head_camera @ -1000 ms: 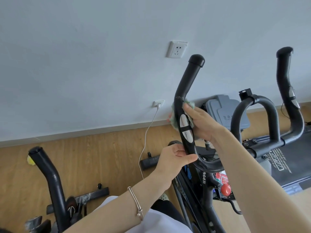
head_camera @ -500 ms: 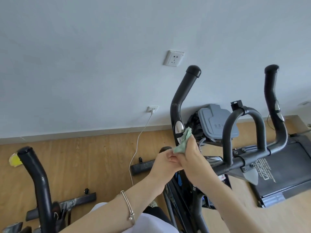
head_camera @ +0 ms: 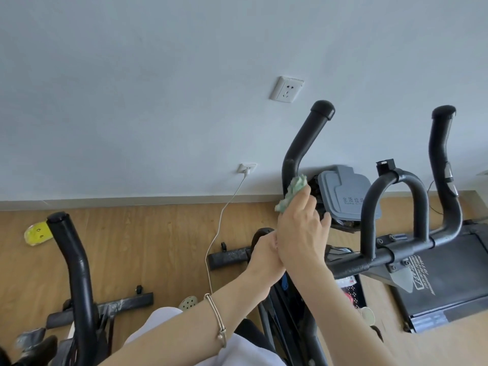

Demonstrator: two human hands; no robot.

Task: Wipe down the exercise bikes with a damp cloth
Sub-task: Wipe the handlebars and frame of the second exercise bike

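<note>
A black exercise bike stands in front of me, its left handlebar [head_camera: 303, 143] rising toward the wall and its right handlebar [head_camera: 443, 159] at the far right. My right hand [head_camera: 301, 231] grips a crumpled pale green cloth [head_camera: 293, 192] against the left handlebar, just below its bend. My left hand [head_camera: 264, 257], bracelet on the wrist, holds the same bar lower down, partly hidden behind the right hand. A curved centre loop [head_camera: 396, 204] sits between the two bars.
A second bike's black handlebar [head_camera: 71, 254] stands at the left. A grey lidded bin [head_camera: 346, 196] sits by the wall behind the bike. A treadmill [head_camera: 449, 281] lies at the right. A white cable [head_camera: 224, 215] hangs from a low socket; a yellow object [head_camera: 35, 233] lies on the wood floor.
My right hand with the cloth slid down the left handlebar, then back up a little toward the bend. The left hand stayed on the lower bar. The view shifted.
</note>
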